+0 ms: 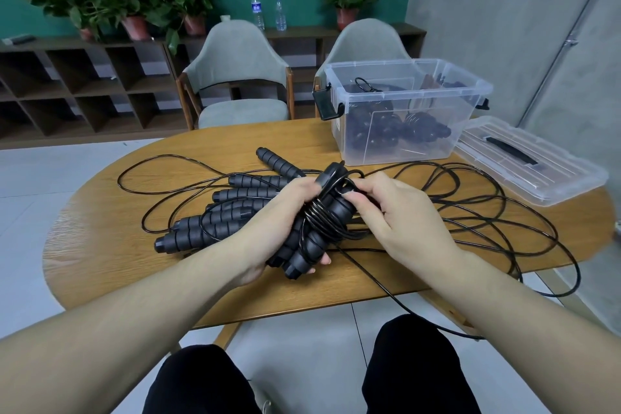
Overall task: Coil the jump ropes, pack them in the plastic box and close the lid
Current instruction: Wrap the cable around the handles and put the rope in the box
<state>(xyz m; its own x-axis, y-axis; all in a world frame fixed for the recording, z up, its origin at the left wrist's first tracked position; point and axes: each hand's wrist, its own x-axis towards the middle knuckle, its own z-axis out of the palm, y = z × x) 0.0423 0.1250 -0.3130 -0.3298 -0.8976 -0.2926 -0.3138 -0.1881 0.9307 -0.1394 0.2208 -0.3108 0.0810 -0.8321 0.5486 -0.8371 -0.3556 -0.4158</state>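
My left hand (pixel 279 228) grips a pair of black foam jump-rope handles (pixel 304 245) with thin black cord wound around them. My right hand (pixel 400 215) pinches the cord at the top of that bundle. Several more black handles (pixel 218 215) lie in a loose pile on the wooden table (pixel 100 245) to the left, their cords (pixel 487 212) sprawled in loops to the right. The clear plastic box (pixel 403 111) stands open at the back right and holds several coiled ropes. Its clear lid (pixel 531 161) lies flat on the table to the box's right.
One cord trails off the table's front edge toward my right knee. Two grey chairs (pixel 238 77) stand behind the table. A low shelf with potted plants (pixel 134 3) and two water bottles (pixel 265 10) runs along the green wall.
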